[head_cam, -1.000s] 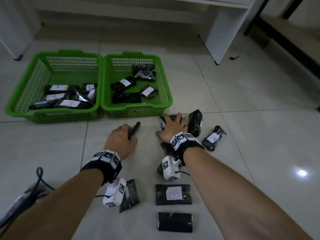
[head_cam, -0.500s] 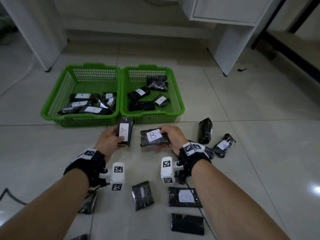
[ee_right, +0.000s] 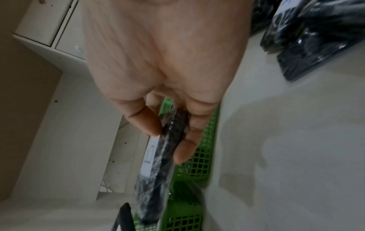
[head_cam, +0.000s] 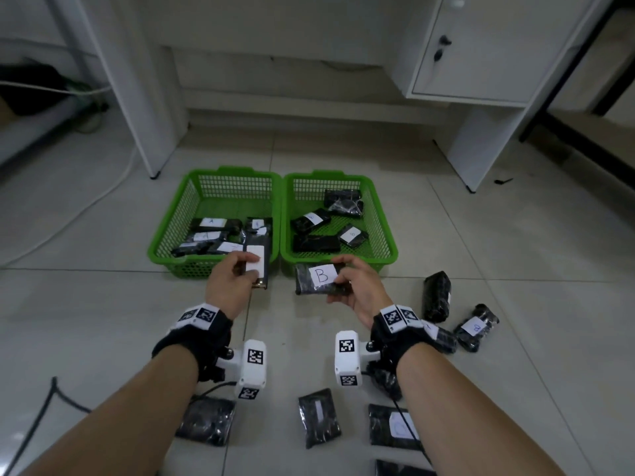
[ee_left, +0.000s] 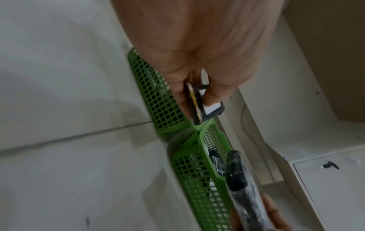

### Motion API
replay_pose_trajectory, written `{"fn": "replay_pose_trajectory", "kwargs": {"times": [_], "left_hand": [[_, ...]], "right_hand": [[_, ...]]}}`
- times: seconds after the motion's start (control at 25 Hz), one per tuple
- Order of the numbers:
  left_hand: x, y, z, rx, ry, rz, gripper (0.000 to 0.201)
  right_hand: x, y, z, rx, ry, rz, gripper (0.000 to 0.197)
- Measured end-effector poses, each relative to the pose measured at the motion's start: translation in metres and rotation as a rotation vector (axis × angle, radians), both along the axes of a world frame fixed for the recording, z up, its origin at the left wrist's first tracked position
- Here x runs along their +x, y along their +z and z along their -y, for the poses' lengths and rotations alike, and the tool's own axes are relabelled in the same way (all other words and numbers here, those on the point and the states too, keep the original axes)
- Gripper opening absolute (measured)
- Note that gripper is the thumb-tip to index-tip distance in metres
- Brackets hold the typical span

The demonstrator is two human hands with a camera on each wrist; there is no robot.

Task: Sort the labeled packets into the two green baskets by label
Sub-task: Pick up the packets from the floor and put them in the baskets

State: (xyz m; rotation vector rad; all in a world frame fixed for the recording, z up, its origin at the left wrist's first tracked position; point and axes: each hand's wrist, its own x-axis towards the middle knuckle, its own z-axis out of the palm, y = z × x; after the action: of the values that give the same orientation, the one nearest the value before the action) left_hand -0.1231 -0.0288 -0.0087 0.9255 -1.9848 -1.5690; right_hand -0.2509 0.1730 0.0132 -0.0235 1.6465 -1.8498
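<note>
Two green baskets stand side by side on the tiled floor: the left basket [head_cam: 171, 231] holds packets labeled A, the right basket [head_cam: 386, 231] several black packets, some with white labels. My left hand [head_cam: 237, 274] pinches a black packet with a white label [head_cam: 257, 266] above the left basket's front rim; the same packet [ee_left: 199, 106] shows in the left wrist view. My right hand [head_cam: 354, 286] grips a black packet labeled B [head_cam: 318, 278] just in front of the right basket, seen edge-on as the B packet [ee_right: 158, 164] in the right wrist view.
Loose black packets lie on the floor: two at the right [head_cam: 436, 297] [head_cam: 476, 326] and several near my forearms [head_cam: 319, 417]. A white desk leg [head_cam: 137, 108] and a white cabinet [head_cam: 481, 63] stand behind the baskets. A white cable [head_cam: 86, 207] runs at left.
Both hands lifted packets off the floor and carried them forward toward the baskets. The left packet now hangs over the left basket's front rim; my head view tilted upward.
</note>
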Motion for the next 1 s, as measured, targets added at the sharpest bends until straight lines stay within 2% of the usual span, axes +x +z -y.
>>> {"fn": "replay_pose_trajectory", "kwargs": {"times": [0.08,0.16,0.2,0.28,0.36,0.44,0.52,0.56,0.64,0.76,0.88,0.96,1.0], "left_hand": [[-0.005,0.005,0.024,-0.169,-0.016,0.071,0.031],[-0.014,0.011,0.047,-0.273,-0.047,0.150,0.044],[-0.018,0.013,0.056,-0.324,-0.076,0.223,0.050],[-0.026,0.011,0.066,-0.469,-0.152,0.524,0.061],[-0.028,0.003,0.069,-0.600,-0.237,0.833,0.062],[-0.028,-0.006,0.071,-0.659,-0.250,0.916,0.061],[-0.029,-0.014,0.072,-0.719,-0.232,0.917,0.061],[-0.030,-0.015,0.070,-0.742,-0.225,0.916,0.062],[-0.035,-0.014,0.068,-0.757,-0.163,0.866,0.062],[-0.048,-0.003,0.052,-0.877,-0.044,0.568,0.046],[-0.079,0.019,0.014,-0.969,-0.099,0.356,0.034],[-0.102,0.037,-0.022,-0.958,-0.154,0.316,0.032],[-0.113,0.043,-0.043,-0.958,-0.185,0.293,0.031]], "right_hand": [[-0.006,0.004,0.011,-0.029,-0.080,-0.033,0.038],[-0.018,0.005,0.027,0.013,-0.146,-0.123,0.045],[-0.025,0.002,0.038,0.096,-0.169,-0.223,0.053],[-0.035,0.001,0.058,0.307,-0.179,-0.464,0.067],[-0.043,-0.002,0.073,0.497,-0.084,-0.676,0.066],[-0.051,-0.007,0.082,0.758,0.100,-0.857,0.053],[-0.058,-0.013,0.088,1.115,0.314,-0.950,0.046],[-0.061,-0.015,0.089,1.261,0.434,-0.941,0.047],[-0.067,-0.017,0.096,1.424,0.630,-0.903,0.051],[-0.078,0.010,0.095,1.442,0.765,-0.948,0.056],[-0.089,0.066,0.072,1.367,0.819,-1.060,0.047],[-0.102,0.092,0.046,1.314,0.729,-1.054,0.040],[-0.108,0.100,0.027,1.283,0.627,-1.033,0.038]]}}
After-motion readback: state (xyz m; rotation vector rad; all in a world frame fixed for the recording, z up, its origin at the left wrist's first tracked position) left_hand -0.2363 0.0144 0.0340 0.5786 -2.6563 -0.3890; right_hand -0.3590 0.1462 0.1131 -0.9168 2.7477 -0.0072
